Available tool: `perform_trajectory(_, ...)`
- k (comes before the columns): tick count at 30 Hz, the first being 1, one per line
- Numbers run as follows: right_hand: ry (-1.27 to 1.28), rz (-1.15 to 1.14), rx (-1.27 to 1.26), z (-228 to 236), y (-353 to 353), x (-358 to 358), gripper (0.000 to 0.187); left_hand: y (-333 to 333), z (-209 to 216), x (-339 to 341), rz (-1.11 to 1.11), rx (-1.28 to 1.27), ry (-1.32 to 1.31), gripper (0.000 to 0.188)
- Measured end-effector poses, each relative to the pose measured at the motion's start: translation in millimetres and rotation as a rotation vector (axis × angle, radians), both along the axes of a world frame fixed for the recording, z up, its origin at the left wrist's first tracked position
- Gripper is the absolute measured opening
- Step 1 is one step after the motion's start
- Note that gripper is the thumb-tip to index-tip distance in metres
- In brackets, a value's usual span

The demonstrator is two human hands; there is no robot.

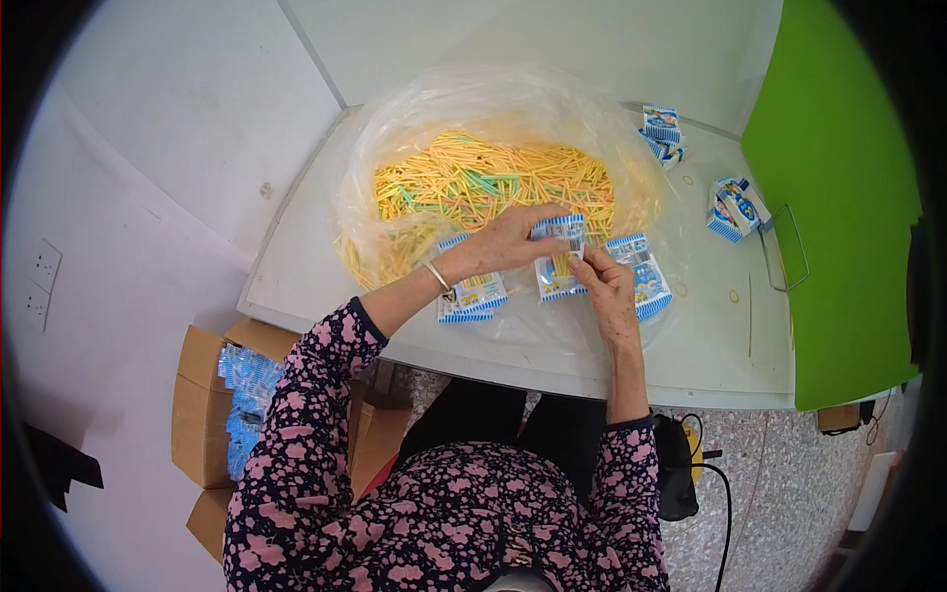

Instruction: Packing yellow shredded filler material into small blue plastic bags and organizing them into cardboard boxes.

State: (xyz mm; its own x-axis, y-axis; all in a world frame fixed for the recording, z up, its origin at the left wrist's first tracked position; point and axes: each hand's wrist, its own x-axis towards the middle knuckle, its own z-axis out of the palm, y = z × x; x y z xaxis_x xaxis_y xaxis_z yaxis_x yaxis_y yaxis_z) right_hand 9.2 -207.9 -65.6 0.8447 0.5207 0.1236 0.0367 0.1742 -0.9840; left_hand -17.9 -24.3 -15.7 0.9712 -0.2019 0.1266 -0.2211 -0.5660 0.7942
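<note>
In front of me, both hands hold a small blue-and-white packet [559, 281] with a see-through part that shows yellow sticks inside. My left hand [505, 240] pinches its upper left side. My right hand [608, 292] grips its right edge, fingers bent. Beneath my left wrist lie several similar packets [472, 299], partly overlapping. To the right of my right hand rests another packet [643, 278]. Just beyond the hands, a large see-through plastic bag [395, 128] lies open, full of thin yellow, orange and green sticks [493, 178].
More blue-and-white packets sit at the table's back right [661, 126] and far right [735, 209], near a bent metal wire [804, 261]. A green panel [848, 197] borders the right side. A cardboard box [200, 414] holding blue packets [249, 395] stands at lower left.
</note>
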Motion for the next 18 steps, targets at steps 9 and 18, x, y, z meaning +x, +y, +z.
perform_trajectory(9,0.032,0.124,-0.118,-11.0,-10.3,9.0,0.024,-13.6,7.9,7.0,-0.025,0.002,-0.076,0.040)
perform_trajectory(18,0.143,0.119,0.069,-7.8,-11.2,5.6,0.019,-19.3,5.1,14.7,-0.060,-0.026,-0.122,0.040)
